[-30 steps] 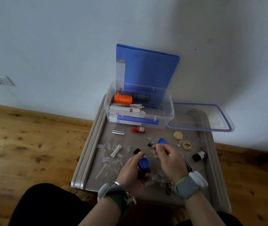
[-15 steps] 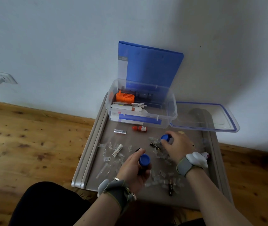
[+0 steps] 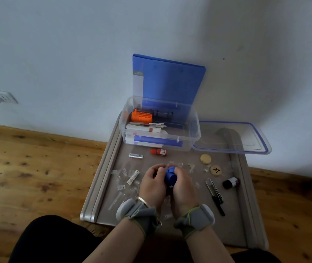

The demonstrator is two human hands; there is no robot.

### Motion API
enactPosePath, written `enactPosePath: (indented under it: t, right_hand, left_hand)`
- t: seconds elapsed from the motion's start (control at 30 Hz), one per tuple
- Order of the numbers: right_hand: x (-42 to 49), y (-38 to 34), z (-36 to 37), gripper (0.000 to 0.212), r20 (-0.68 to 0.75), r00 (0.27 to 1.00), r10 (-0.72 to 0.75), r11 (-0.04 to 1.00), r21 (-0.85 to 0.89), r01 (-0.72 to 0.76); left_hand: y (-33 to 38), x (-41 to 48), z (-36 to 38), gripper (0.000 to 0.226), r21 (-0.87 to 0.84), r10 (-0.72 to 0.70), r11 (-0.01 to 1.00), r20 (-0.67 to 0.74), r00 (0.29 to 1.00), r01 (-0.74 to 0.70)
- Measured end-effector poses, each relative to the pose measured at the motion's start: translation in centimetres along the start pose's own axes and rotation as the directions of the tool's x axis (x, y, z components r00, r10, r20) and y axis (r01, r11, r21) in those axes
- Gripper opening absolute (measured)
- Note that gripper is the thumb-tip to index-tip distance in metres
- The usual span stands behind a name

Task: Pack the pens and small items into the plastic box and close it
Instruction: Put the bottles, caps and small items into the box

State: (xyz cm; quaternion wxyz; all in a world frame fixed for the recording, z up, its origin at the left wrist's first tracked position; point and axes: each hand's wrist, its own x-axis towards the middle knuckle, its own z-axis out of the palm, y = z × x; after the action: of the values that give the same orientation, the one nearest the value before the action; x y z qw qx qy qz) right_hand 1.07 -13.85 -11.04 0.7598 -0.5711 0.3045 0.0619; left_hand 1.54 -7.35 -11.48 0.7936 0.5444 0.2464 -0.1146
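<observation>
Head view: sitting open at upper centre of the tray point(image 3: 245, 188), a clear box point(image 3: 181, 144), already holding an orange rack point(image 3: 141, 117), white pens point(image 3: 145, 128) and a blue-striped packet. Leaning against the wall right behind it, a blue folder point(image 3: 168, 80). Lying off to the right of the box, overhanging the tray's far edge, the clear lid point(image 3: 233, 137) with its blue rim.

Meeting at frame centre, left hand point(image 3: 152, 184) and right hand point(image 3: 182, 185), both curling around a blue cap point(image 3: 171, 177) pressed between them; what sits under the cap staying hidden.

Lying loose on the tray: a battery point(image 3: 135, 155), a red vial point(image 3: 159, 152), two pale discs point(image 3: 205, 159), a dark bottle point(image 3: 230, 182), tweezers point(image 3: 215, 195), and scattered clear bits point(image 3: 122, 172) at centre left.
</observation>
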Motion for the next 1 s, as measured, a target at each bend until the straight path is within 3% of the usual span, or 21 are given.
enactPosePath:
  t: [0.13,0.33,0.47,0.6,0.7,0.8,0.9,1.0]
  right_hand:
    - [0.6,-1.0,0.6,0.026,0.055,0.976,0.212,0.932,0.29,-0.219]
    - [1.4,-1.8,0.7,0.032,0.116,0.939,0.323,0.861,0.376,-0.342]
    - [2.0,-2.8,0.8,0.035,0.202,0.912,0.357,0.814,0.411,-0.41]
    - [2.9,-4.8,1.2,0.036,0.254,0.915,0.313,0.801,0.447,-0.398]
    - [4.5,-8.3,1.9,0.031,0.227,0.949,0.217,0.903,0.324,-0.283]
    - [7.2,-12.5,5.1,0.033,0.255,0.96,0.119,0.982,0.111,-0.152]
    - [10.5,-14.2,9.3,0.028,0.287,0.949,0.13,0.985,-0.144,-0.091]
    - [14.2,-13.0,12.7,0.02,0.281,0.943,0.181,0.925,-0.374,-0.067]
  left_hand:
    - [0.6,0.3,-0.5,0.014,0.199,0.117,0.972,0.044,0.992,-0.124]
    - [1.6,0.3,-1.4,0.016,0.52,0.309,0.788,0.131,0.942,-0.33]
    - [3.1,0.4,-1.1,0.019,0.42,0.288,0.853,0.119,0.95,-0.311]
    - [5.0,0.9,-1.0,0.01,0.138,0.231,0.962,0.059,0.971,-0.237]
    - [6.2,1.6,-1.6,0.017,-0.047,0.094,0.995,-0.002,0.996,-0.094]
    - [6.7,2.7,-2.6,0.023,-0.021,-0.006,1.0,0.006,1.0,0.006]
    - [7.1,3.6,-3.1,0.025,-0.038,-0.101,0.994,0.032,0.994,0.102]
    - [7.3,4.5,-3.5,0.023,0.016,-0.128,0.992,0.06,0.99,0.128]
